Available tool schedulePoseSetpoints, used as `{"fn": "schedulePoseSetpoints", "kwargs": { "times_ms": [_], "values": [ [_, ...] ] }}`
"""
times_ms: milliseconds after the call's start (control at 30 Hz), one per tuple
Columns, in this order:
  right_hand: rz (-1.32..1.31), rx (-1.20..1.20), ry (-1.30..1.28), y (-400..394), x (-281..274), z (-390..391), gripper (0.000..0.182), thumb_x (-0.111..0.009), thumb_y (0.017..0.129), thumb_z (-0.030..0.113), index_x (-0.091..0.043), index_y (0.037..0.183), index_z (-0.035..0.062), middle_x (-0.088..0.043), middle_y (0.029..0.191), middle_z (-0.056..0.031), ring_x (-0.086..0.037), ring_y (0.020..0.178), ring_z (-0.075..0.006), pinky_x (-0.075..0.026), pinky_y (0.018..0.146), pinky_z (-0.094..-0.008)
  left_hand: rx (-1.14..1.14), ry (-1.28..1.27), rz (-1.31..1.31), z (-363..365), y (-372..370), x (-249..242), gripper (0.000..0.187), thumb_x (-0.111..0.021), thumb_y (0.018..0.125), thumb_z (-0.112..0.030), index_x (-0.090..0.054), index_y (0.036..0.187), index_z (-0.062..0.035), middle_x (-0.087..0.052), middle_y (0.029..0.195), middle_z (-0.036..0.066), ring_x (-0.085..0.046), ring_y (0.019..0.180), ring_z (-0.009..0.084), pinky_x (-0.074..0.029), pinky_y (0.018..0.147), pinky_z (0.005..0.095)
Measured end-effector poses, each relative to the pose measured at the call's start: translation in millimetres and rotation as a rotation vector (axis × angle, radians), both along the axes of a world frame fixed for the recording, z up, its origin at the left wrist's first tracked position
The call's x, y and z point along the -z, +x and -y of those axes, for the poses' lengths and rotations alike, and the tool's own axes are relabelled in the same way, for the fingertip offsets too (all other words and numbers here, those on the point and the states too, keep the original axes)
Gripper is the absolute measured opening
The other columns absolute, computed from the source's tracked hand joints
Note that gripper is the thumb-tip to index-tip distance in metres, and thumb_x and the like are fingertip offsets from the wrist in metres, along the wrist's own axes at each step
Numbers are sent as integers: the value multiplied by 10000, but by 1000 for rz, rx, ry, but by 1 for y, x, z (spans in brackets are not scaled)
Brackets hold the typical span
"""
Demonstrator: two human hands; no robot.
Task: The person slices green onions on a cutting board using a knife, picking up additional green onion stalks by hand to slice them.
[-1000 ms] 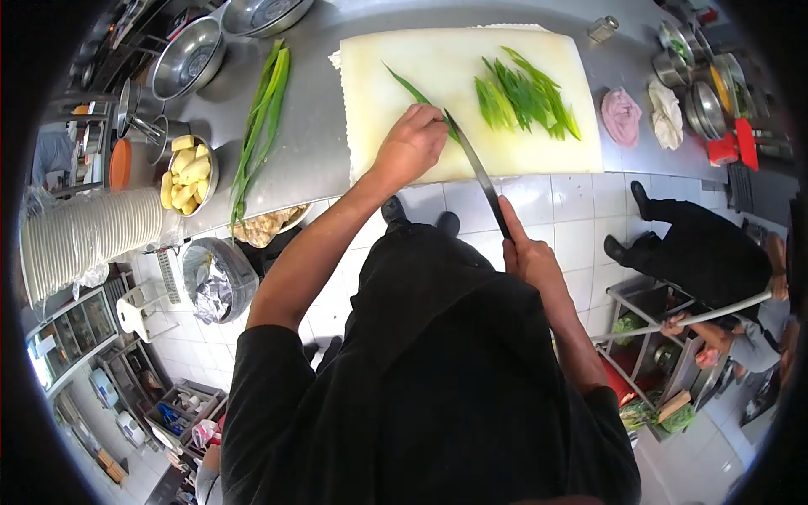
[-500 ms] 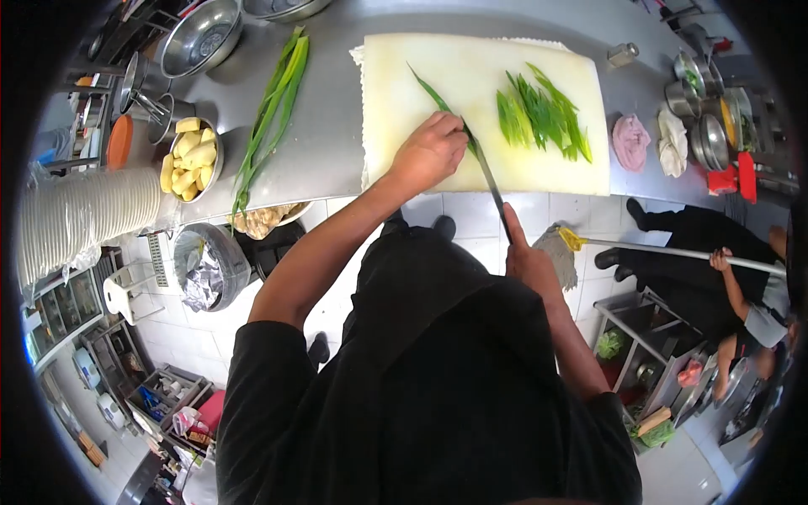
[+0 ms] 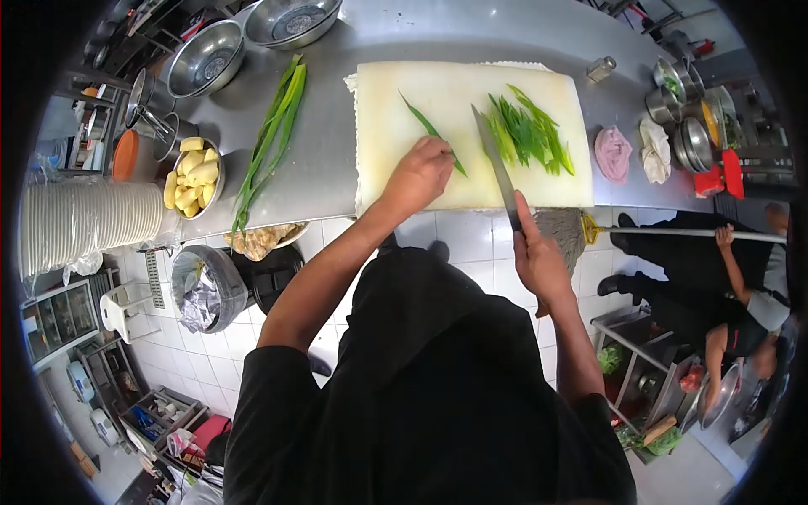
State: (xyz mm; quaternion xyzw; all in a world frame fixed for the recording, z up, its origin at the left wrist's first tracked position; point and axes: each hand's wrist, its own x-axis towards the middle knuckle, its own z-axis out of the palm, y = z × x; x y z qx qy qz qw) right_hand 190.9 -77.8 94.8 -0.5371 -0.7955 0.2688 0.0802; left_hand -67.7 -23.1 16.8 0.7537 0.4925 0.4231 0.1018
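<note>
Green leaf is pinched in the left hand, flat on the white board. The right hand grips the knife, its blade slanting over the board between that leaf and the cut greens. Beyond the board's right edge sit a pink cloth and a white cloth. Off to the left, long greens lie on the steel counter, near a bowl of peeled yellow pieces.

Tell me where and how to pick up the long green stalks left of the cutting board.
Probably best at mid-length, from above, fingers closing across the green stalks: they lie lengthwise in a loose, narrow bunch, thin ends at the near edge of the counter.
</note>
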Motion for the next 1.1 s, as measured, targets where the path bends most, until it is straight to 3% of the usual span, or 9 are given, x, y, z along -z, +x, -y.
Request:
{"fn": "schedulePoseSetpoints", "kwargs": {
  "times_ms": [133,600,1100],
  "values": [
    [-12,-18,-85,-12,-5,18,684,-501,950,86,-209,1555,211,-602,618,-258,-595,597,-466,-476,629,-575,-112,16,28,-1,-8,-8,114,-713,771,10,-706,885,17,-651,976,126,-616,951,311,-522,830,390],
    [-16,-80,-83,-16,-3,29,643,-491,953,83,-241,1542,147,-595,605,-241,-592,566,-436,-469,589,-549,-65,25,-64,-12,-13,2,65,-683,791,19,-695,853,9,-645,945,109,-606,916,299,-520,805,389],
    [73,-78,-153,-19,-1,25,687,-481,944,82,-192,1554,204,-606,617,-258,-600,572,-457,-476,591,-567,-63,-10,-66,-15,-11,8,34,-668,776,1,-678,808,1,-625,935,101,-586,942,285,-505,851,379]
  ]
}}
